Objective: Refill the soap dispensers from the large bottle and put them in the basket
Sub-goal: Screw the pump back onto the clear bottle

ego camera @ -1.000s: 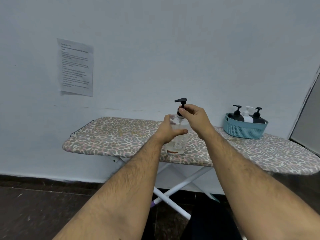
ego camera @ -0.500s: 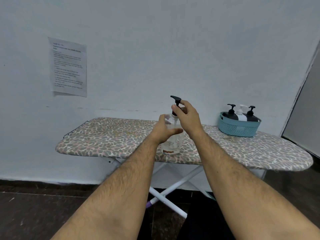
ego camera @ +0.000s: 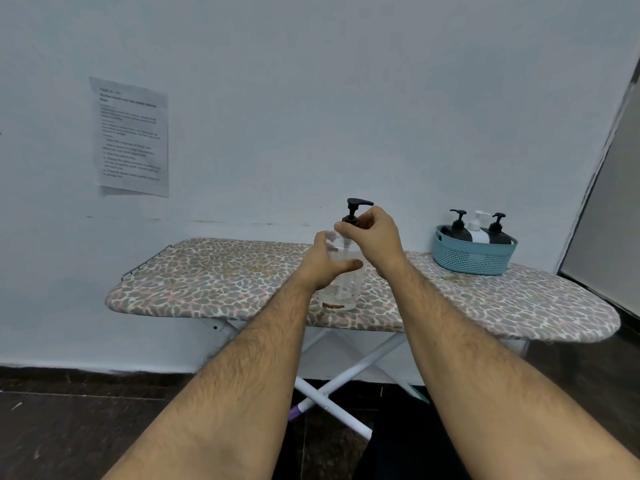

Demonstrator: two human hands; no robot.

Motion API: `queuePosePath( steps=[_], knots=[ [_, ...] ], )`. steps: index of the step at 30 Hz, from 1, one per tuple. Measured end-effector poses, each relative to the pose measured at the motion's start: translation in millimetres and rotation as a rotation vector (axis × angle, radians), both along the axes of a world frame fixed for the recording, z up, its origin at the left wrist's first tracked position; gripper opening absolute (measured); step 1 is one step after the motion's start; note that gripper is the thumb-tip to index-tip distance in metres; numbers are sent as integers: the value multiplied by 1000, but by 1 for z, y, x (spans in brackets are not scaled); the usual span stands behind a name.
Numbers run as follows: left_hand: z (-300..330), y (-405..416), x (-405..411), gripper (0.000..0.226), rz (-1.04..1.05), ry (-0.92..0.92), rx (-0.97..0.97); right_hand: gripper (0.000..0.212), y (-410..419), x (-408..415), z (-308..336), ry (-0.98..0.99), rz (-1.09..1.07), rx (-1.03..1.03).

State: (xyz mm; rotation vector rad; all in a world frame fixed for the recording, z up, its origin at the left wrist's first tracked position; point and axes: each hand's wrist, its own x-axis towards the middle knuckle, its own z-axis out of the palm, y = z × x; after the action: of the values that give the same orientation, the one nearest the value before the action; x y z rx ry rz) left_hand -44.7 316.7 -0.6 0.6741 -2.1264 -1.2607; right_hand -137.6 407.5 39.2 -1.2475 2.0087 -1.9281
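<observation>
From the head view, your left hand [ego camera: 323, 263] wraps round the body of a clear plastic dispenser [ego camera: 341, 285], thumb across its front, while your right hand [ego camera: 375, 237] pinches the dark collar of its black pump [ego camera: 356, 207] just under the spout. The dispenser stands upright near the front edge of the ironing board [ego camera: 225, 278], about midway along it; its rounded body is see-through, with a brown mark near the base that is too blurred to read. The board's padded cover has a pebble-like print in grey, tan and pink, with a wire rest at its left end and crossed white tube legs beneath. Toward the board's right end sits a blue basket [ego camera: 472, 256] of perforated plastic, oval with a rolled rim. In it stand three pump bottles, two black ones [ego camera: 459, 232] either side of a white one [ego camera: 478, 232], their pump heads above the rim. A printed sheet [ego camera: 131, 136] hangs on the smooth pale wall to your left; its lines of text are too blurred to read. The floor is dark and glossy.
</observation>
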Motion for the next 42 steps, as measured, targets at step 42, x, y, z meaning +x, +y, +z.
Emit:
queuePosePath(
  steps=[42],
  knots=[
    [1, -4, 2, 85, -17, -18, 8, 24, 4, -4, 7, -42, 161, 17]
  ],
)
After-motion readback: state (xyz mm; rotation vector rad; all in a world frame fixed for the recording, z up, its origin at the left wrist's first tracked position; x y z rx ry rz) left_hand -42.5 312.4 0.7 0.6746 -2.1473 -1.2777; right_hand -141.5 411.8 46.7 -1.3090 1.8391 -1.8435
